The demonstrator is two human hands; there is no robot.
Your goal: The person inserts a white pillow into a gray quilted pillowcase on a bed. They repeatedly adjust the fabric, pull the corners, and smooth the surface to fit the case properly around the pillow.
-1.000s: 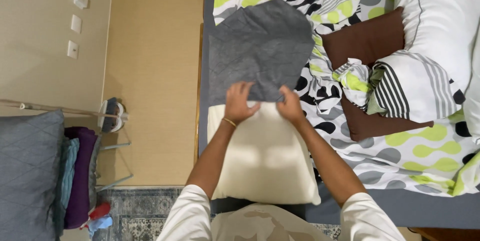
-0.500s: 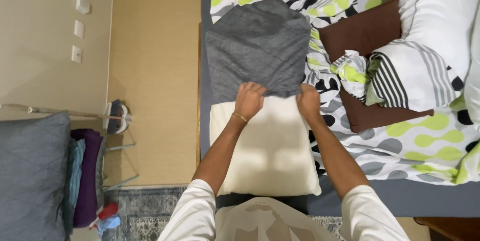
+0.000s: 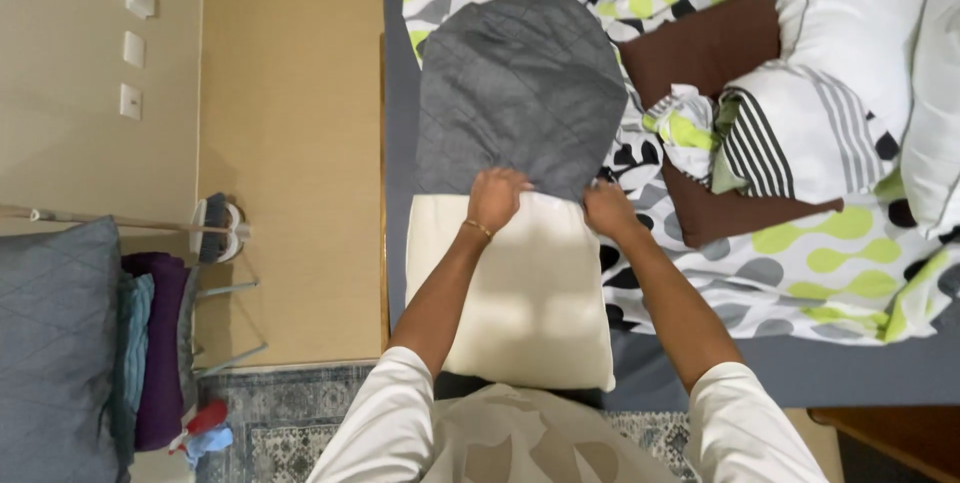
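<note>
Pulling a grey quilted pillowcase (image 3: 520,93) along a cream pillow (image 3: 520,293), the person has the job partly done. The far end of the pillow sits inside the cover, which bulges over it on the bed (image 3: 800,373). The larger near part of the pillow is bare, running from the cover's open edge back to the person's body. Judging from that, well over half of the pillow is left to cover, and the mouth of the case has yet to be drawn down and closed.

The left hand (image 3: 495,198) is closed on the cover's open edge near its middle, fingers curled over the fabric and pressing onto the pillow. The right hand (image 3: 607,209) grips the same edge at the pillow's right side, fingers bent around the hem. Both hands lie on the line where grey cloth meets cream.

Beside the work lie a brown cushion (image 3: 700,43), a striped pillow (image 3: 800,133) and the patterned duvet (image 3: 800,263) in green, black and white.

Compared with half a second ago, the hands hold much the same grip on the hem, and the edge of the cover appears to sit at about the same place on the pillow; the view has shifted only slightly. Against a second ago, the cover looks a little fuller and smoother over the pillow's far end.
</note>
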